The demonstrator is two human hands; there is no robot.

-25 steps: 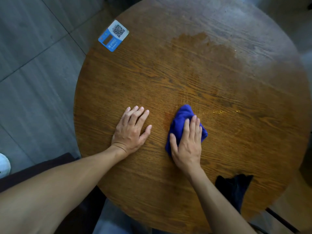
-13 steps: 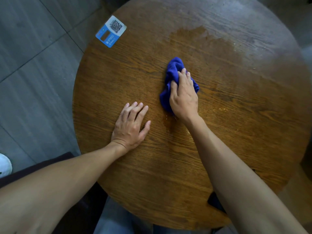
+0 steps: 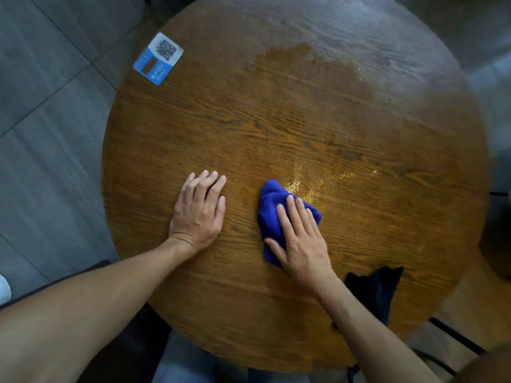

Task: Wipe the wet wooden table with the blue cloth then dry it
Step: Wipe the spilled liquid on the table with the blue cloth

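Dark cloth [image 3: 378, 294]: limp black fabric, crumpled, lying on the bench nearer the person than the blue cloth and to its right, close to the rim.
Right hand [image 3: 301, 241]: lies palm-down on the blue cloth, fingers [image 3: 293, 214] extended and close together, pinning it flat and not closed around it.
Blue cloth [image 3: 269, 214]: soft, bunched into a loose wad, vivid blue; it sits on the near-middle of the bench, partly hidden under the right hand.
Left hand [image 3: 199, 214]: left of the blue cloth, flat on bare wood, fingers straight and together, holding nothing, apparently bracing.
Wet sheen [image 3: 304, 186]: glinting droplets touching the blue cloth's far edge and trailing off to the right.
Bench [image 3: 154, 150]: round, brown wood with strong open grain.
Damp patch [image 3: 309, 76]: darker, irregular stain well beyond the blue cloth, toward the far side.
Sticker [image 3: 158, 58]: blue-and-white QR label, far left of the blue cloth, at the rim.
Step in hand: wiping. Doing it well probably means even palm pressure, overlapping strokes along the grain, and reaching out to the damp patch.
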